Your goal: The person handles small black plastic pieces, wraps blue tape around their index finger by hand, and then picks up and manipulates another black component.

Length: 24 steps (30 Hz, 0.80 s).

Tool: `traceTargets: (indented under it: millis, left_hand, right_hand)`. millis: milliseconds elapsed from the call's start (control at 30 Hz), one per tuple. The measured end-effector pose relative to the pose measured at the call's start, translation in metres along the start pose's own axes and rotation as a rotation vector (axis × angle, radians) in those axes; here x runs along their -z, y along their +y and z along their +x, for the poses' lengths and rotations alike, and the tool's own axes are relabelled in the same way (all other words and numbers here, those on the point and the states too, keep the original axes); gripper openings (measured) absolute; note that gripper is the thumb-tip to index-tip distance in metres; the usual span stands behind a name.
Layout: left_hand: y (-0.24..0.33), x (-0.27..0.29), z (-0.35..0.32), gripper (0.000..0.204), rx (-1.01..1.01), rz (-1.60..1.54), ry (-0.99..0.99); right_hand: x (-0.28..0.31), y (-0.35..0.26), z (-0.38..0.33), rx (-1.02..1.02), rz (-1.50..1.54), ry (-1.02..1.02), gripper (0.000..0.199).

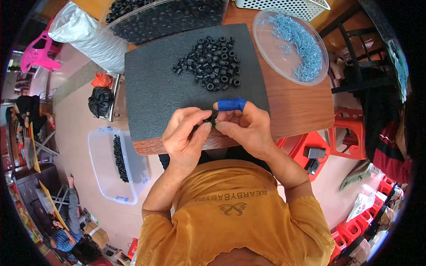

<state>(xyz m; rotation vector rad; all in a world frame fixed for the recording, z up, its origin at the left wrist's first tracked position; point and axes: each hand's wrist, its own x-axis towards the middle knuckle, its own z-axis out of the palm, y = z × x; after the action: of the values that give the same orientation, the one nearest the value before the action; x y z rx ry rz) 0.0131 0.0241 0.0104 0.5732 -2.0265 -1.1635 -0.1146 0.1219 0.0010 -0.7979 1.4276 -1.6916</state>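
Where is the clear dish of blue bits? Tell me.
In the head view the clear dish of blue bits sits at the upper right on the wooden table, just right of the black foam mat and its pile of black rings.

Ring pile (212, 64) on mat (151, 88); dish (266, 40) right of mat; floor bin (104, 166) left of table (301, 106)

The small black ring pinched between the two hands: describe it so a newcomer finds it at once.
Start at the dark grey foam mat on the brown wooden table. At its near edge the left hand and right hand meet, pinching one small black rubber ring. Unlike the loose pile of black rings farther back, it sits beside a blue-taped fingertip.
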Motion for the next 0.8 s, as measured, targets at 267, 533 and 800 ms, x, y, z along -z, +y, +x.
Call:
traceTargets:
  millis: [267, 533, 800]
  left_hand:
    - [-0.003, 0.005, 0.005, 0.027, -0.354, 0.357, -0.071]
    - [-0.004, 0.007, 0.007, 0.027, -0.550, 0.381, -0.171]
    - [0.000, 0.006, 0.004, 0.025, -0.347, 0.253, -0.145]
  right_hand:
    - [0.008, -0.007, 0.007, -0.342, 0.196, -0.106, 0.033]
    - [0.010, -0.014, 0.007, -0.492, 0.245, -0.119, 0.032]
    - [0.006, -0.013, 0.001, -0.448, 0.211, -0.090, 0.033]
